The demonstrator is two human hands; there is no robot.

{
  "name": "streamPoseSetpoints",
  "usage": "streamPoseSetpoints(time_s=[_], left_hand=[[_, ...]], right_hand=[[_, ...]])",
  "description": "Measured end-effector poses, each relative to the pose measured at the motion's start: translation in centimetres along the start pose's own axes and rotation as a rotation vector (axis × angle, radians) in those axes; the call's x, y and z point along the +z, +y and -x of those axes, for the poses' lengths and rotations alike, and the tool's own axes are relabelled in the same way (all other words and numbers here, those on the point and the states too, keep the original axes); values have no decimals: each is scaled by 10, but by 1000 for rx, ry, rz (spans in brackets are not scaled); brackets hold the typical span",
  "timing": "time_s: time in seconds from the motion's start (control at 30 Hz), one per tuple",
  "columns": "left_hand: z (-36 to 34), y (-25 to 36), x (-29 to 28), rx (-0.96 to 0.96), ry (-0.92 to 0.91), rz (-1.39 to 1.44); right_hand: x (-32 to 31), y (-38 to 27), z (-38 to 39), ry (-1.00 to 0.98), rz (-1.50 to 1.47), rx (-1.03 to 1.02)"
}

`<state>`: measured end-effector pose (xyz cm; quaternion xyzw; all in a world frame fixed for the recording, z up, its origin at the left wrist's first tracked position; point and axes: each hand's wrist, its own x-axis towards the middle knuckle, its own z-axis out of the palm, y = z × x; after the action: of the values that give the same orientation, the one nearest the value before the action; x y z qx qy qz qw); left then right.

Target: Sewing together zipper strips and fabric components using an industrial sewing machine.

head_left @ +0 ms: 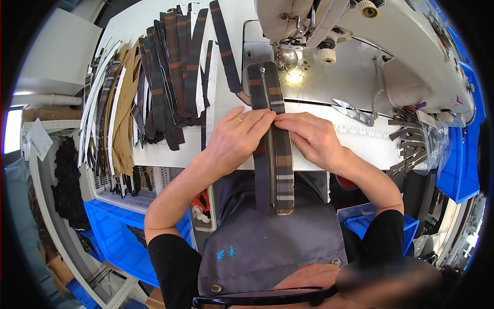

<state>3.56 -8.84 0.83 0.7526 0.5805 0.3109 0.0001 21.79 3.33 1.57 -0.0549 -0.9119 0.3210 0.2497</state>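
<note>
A long zipper strip (272,175) runs from the sewing machine's bed down over the table's front edge onto my apron. Its metal teeth lie between a dark fabric band and a plaid one in grey, tan and white. The zipper's pull (262,70) sits at the far end, left of the presser foot. My left hand (239,135), a ring on one finger, grips the strip's middle from the left with fingers together. From the right, my right hand (315,140) pinches the plaid edge. The fingertips of both hands nearly meet over the teeth.
The sewing machine (355,41) rises at the far right, its lamp lit. Scissors (355,110) lie right of my hands. Plaid strips (177,67) and tan strips (125,113) are heaped at left. Dark pieces (409,144) lie at right. A blue crate (123,242) stands below left.
</note>
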Motion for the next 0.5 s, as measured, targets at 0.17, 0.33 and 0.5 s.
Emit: streamPoseSetpoints(time_s=[0.17,0.33,0.5], left_hand=[[-6,-6,0,-64,68,63],[-21,-16,-1,-32,58,-38],[-34,-23,-1,-67,27,-36]], right_hand=[[-14,11,-3,21,98,167],[-37,40,-27,-116,600,103],[-30,47,-30,39,546,-92]])
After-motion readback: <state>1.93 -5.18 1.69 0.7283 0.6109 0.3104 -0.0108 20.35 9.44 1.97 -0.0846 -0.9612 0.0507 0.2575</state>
